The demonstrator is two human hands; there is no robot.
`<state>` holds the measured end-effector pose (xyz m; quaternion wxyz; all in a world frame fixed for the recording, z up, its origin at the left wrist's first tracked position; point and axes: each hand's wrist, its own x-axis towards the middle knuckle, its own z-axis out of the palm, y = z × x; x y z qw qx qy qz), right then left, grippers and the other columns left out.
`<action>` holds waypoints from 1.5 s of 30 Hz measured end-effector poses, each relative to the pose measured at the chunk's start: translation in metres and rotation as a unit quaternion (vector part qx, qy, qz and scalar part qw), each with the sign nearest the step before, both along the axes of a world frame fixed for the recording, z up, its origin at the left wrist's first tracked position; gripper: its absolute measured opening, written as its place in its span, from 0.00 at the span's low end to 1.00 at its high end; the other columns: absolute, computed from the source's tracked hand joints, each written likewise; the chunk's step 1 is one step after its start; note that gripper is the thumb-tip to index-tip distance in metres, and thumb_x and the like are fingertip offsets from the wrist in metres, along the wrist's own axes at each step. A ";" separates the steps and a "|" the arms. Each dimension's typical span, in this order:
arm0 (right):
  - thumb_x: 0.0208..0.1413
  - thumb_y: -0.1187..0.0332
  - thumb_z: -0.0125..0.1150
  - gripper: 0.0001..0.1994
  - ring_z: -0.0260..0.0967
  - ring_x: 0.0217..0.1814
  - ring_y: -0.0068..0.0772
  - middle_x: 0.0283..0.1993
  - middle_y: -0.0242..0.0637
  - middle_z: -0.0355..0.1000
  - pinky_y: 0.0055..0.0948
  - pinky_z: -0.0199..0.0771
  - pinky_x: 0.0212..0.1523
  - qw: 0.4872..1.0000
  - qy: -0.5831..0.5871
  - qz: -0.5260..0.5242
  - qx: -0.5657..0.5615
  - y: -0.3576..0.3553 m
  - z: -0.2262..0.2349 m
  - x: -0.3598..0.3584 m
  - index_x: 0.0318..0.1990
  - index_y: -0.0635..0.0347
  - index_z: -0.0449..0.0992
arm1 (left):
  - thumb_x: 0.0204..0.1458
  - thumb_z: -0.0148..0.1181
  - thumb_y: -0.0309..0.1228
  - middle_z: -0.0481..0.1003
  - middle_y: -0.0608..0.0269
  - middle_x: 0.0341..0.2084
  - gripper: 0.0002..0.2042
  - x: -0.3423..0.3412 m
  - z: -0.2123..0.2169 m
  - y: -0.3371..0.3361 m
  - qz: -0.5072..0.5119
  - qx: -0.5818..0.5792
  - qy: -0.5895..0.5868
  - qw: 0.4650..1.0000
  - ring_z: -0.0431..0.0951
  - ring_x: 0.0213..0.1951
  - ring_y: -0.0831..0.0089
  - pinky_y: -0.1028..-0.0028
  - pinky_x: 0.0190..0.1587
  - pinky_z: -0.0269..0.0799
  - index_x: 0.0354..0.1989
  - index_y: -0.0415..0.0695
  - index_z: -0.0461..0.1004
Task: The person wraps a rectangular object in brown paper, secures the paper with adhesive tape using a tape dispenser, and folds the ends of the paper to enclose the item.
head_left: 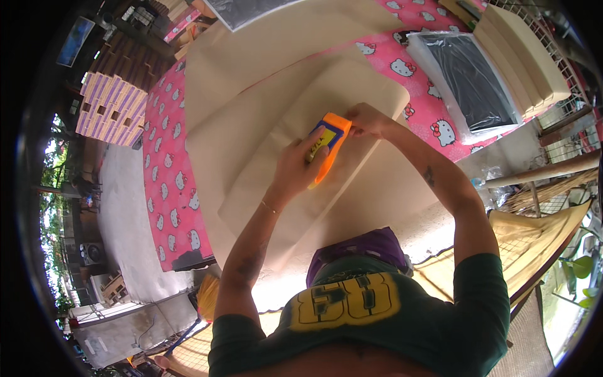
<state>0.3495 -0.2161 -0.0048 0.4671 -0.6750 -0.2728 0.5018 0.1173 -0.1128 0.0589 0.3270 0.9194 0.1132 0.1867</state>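
Orange bottle (pixel 334 143) is over the brown sheet (pixel 370 85), tilted, top end up toward the right hand (pixel 366 120). Left hand (pixel 298 162) is clamped round the body, thumb across the label. Right fingers are bunched at the top end; can't tell if they touch it or pinch anything. To do this well, I'd keep the left grip firm but not squeezing, steady the top with the right, and keep the end off the paper to avoid stray drips. Label is blue and yellow with large lettering, partly under the fingers. Green shirt (pixel 408 308) has big yellow numerals. Further out: pink cover (pixel 166 182) with cartoon cat heads, plastic-wrapped dark panel (pixel 468 81) at right, purple-and-white stack (pixel 112 112) at left, its print too small to read.
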 end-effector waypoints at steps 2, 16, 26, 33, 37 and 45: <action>0.59 0.67 0.57 0.09 0.76 0.32 0.27 0.31 0.37 0.77 0.31 0.77 0.34 0.994 -0.109 0.000 -0.012 -0.001 -0.003 0.013 0.36 0.63 0.79 | 0.57 0.61 0.35 0.77 0.48 0.26 0.20 0.015 0.008 0.001 -0.009 0.016 0.053 0.998 0.77 0.25 0.63 0.68 0.30 0.71 0.57 0.42 0.75; 0.55 0.66 0.61 0.12 0.74 0.45 0.48 0.43 0.43 0.75 0.43 0.73 0.46 0.740 -0.672 0.005 0.035 -0.023 -0.039 0.035 0.45 0.58 0.75 | 0.53 0.56 0.47 0.78 0.54 0.21 0.19 0.108 0.033 0.000 -0.031 0.077 0.231 0.969 0.79 0.25 0.56 0.63 0.33 0.76 0.47 0.51 0.82; 0.69 0.57 0.45 0.22 0.69 0.59 0.54 0.59 0.46 0.70 0.43 0.67 0.61 0.938 -0.266 -0.117 0.191 -0.031 -0.016 -0.021 0.66 0.55 0.62 | 0.56 0.53 0.50 0.80 0.55 0.25 0.21 0.108 0.028 0.002 -0.009 0.038 0.256 0.966 0.80 0.31 0.56 0.62 0.37 0.76 0.48 0.50 0.81; 0.70 0.45 0.31 0.30 0.61 0.68 0.51 0.64 0.46 0.66 0.48 0.54 0.70 0.916 -0.369 -0.064 0.145 -0.041 -0.017 -0.022 0.72 0.51 0.49 | 0.56 0.52 0.53 0.80 0.53 0.26 0.23 0.111 0.031 0.001 -0.040 0.042 0.256 0.965 0.80 0.30 0.57 0.64 0.37 0.75 0.48 0.49 0.81; 0.68 0.43 0.37 0.33 0.59 0.69 0.49 0.64 0.45 0.64 0.58 0.43 0.72 0.875 -0.465 -0.028 0.135 -0.043 -0.024 -0.023 0.73 0.50 0.48 | 0.53 0.53 0.52 0.81 0.57 0.32 0.22 0.115 0.026 0.009 -0.045 0.031 0.298 0.953 0.81 0.36 0.58 0.64 0.40 0.76 0.46 0.52 0.81; 0.45 0.35 0.66 0.53 0.63 0.65 0.45 0.61 0.42 0.64 0.60 0.46 0.72 0.796 -0.595 0.033 0.109 -0.050 -0.035 -0.015 0.72 0.53 0.46 | 0.49 0.54 0.50 0.81 0.54 0.29 0.23 0.135 0.019 0.019 -0.104 0.075 0.305 0.944 0.80 0.32 0.58 0.64 0.38 0.75 0.46 0.49 0.81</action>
